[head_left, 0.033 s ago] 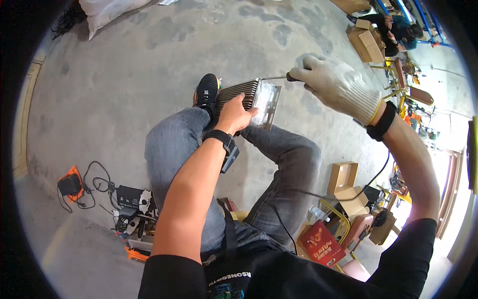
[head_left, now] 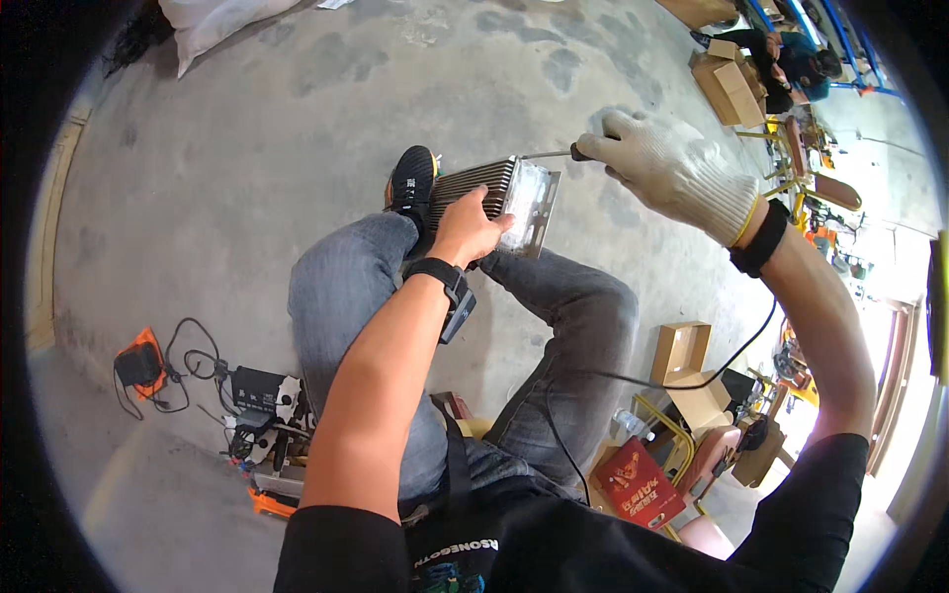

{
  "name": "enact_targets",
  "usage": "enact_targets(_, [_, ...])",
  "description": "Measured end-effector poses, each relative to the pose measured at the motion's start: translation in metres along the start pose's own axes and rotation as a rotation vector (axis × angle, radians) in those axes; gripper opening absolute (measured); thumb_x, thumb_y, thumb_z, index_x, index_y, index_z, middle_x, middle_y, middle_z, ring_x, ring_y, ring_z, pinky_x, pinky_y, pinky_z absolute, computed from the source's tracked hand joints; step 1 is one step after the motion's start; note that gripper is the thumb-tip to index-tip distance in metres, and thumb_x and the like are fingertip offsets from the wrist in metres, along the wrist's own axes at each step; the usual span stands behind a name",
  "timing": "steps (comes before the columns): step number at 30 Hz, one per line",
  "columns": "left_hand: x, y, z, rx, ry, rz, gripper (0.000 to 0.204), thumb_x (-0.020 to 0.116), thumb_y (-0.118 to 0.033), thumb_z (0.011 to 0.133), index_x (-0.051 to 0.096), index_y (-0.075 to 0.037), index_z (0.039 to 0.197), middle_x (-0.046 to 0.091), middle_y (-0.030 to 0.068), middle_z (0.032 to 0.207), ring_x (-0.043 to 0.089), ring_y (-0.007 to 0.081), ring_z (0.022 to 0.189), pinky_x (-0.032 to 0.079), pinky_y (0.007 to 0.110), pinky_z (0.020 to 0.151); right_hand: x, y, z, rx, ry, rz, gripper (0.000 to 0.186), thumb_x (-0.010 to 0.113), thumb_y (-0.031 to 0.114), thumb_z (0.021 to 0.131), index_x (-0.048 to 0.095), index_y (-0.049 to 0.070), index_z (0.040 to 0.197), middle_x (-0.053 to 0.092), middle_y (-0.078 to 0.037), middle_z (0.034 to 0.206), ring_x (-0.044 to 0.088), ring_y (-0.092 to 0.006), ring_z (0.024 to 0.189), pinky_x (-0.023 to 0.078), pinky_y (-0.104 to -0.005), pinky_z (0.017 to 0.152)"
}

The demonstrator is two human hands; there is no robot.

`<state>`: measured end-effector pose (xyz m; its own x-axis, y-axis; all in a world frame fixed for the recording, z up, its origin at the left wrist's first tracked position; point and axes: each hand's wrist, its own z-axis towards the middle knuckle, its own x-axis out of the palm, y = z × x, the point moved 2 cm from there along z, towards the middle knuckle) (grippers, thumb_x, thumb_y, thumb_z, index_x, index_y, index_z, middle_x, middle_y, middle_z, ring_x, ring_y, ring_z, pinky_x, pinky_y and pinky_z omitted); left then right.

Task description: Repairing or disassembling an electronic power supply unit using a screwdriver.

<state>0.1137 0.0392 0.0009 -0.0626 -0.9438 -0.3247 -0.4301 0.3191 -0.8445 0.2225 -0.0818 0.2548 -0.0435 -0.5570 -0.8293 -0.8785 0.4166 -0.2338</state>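
Observation:
A finned metal heat sink (head_left: 473, 176) with a silvery flanged plate (head_left: 537, 212) is held above my bent legs, close to my black shoe (head_left: 413, 178). My bare left hand (head_left: 470, 222) is closed on it, fingers over the fins and thumb toward the plate. My right hand (head_left: 662, 173), in a white knitted glove, grips the black handle (head_left: 579, 152) of a tool with a thin metal shaft. The shaft reaches left to the top corner of the heat sink; whether it touches I cannot tell.
A person (head_left: 803, 71) sits at upper right beside a cardboard box (head_left: 730, 89). A white sack (head_left: 213, 25) lies at upper left. Cables and an orange item (head_left: 138, 361) lie at lower left. A red box (head_left: 638, 479), chairs and open cartons (head_left: 680, 346) crowd the lower right.

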Motion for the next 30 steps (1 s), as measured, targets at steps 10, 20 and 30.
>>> enact_targets(10, [0.0, -0.008, -0.001, -0.036, 0.019, 0.023, 0.081, 0.079, -0.039, 0.087, 0.049, 0.007, 0.146, 0.059, 0.0292, 0.14, 0.057, 0.0384, 0.132, 0.045, 0.04, 0.111, -0.003, -0.027, 0.018, 0.495, 0.313, 0.776, 0.037, 0.063, 0.036, 0.093, 0.069, 0.004, 0.112, 0.07, -0.013, 0.087, 0.064, -0.0196, 0.066, 0.053, -0.029, 0.063])
enact_targets(20, [0.006, -0.006, -0.006, 0.035, -0.027, 0.025, 0.08, 0.079, -0.036, 0.087, 0.047, 0.006, 0.147, 0.065, 0.0304, 0.129, 0.062, 0.0424, 0.123, 0.048, 0.045, 0.106, 0.006, -0.001, 0.014, -0.085, 0.025, -0.081, 0.045, 0.071, 0.018, 0.085, 0.064, 0.007, 0.129, 0.068, -0.018, 0.11, 0.07, -0.037, 0.101, 0.056, -0.0484, 0.086])
enact_targets(30, [0.003, 0.001, -0.007, 0.029, -0.024, 0.038, 0.081, 0.077, -0.037, 0.088, 0.045, 0.008, 0.147, 0.064, 0.0315, 0.13, 0.061, 0.0437, 0.124, 0.048, 0.045, 0.105, -0.008, 0.002, 0.012, 0.007, -0.096, 0.174, 0.03, 0.07, 0.021, 0.088, 0.067, 0.005, 0.112, 0.068, -0.014, 0.097, 0.072, -0.0284, 0.085, 0.058, -0.0413, 0.076])
